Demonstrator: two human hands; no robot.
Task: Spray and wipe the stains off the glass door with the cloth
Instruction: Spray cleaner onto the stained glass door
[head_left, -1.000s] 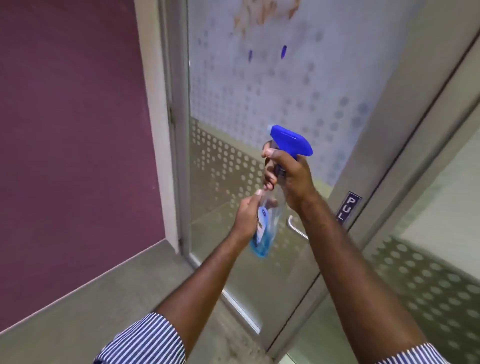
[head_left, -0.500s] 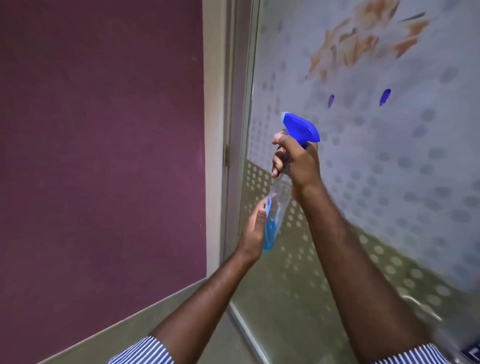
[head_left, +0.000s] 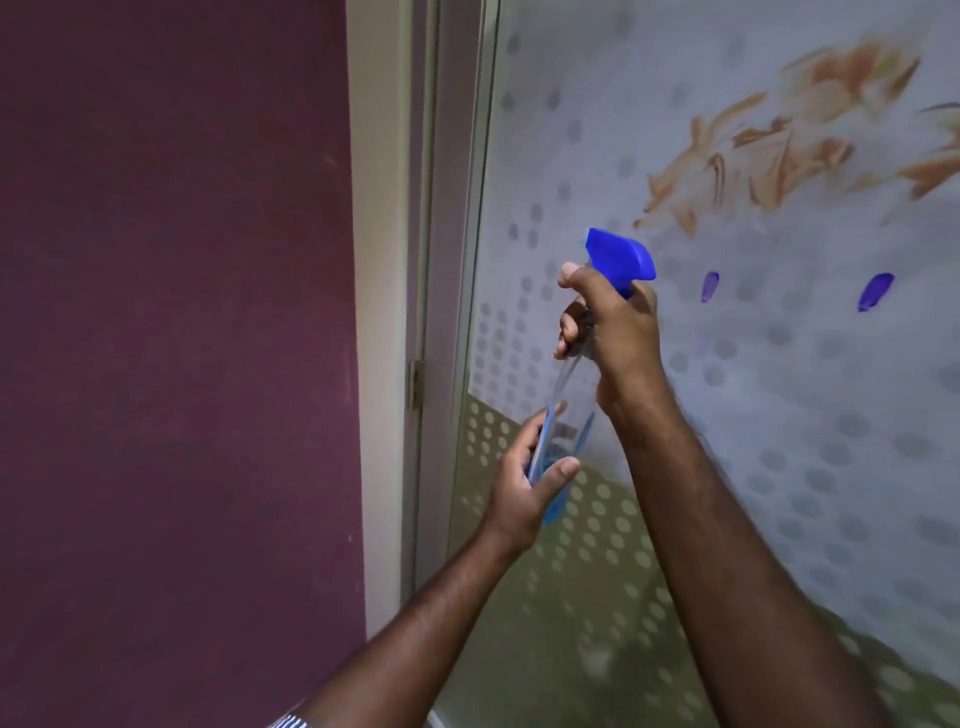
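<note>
A clear spray bottle (head_left: 569, 410) with blue liquid and a blue trigger head (head_left: 618, 258) is held up in front of the frosted, dotted glass door (head_left: 675, 467). My right hand (head_left: 610, 332) grips its neck just under the trigger head. My left hand (head_left: 530, 483) holds the bottle's base. Orange-brown smeared stains (head_left: 789, 150) spread across the glass up and to the right of the nozzle. Two small purple marks (head_left: 709, 286) (head_left: 875, 291) sit below them. No cloth is in view.
A maroon wall (head_left: 171, 364) fills the left side. The cream door frame (head_left: 382, 312) with a hinge (head_left: 414, 384) runs between wall and glass. The glass's lower part is clear with pale dots.
My view has swung up and to the right, bringing the stains closer and larger. The bottle rose with both hands still on it; the door handle and PULL sign left the view.
</note>
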